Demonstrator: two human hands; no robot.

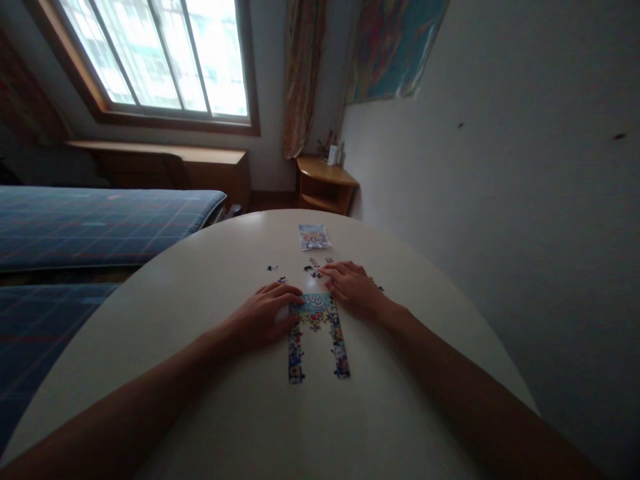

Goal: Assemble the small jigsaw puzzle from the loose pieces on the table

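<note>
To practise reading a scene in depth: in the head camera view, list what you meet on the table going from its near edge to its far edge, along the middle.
Partly assembled puzzle → loose puzzle pieces → picture card → far rim of the table.

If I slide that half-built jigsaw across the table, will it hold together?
Probably not well. The half-built jigsaw is only a top strip and two thin side strips, so it would likely flex and separate. The table looks smooth, so pieces should slide easily. Lifting it would probably break it apart.
</note>
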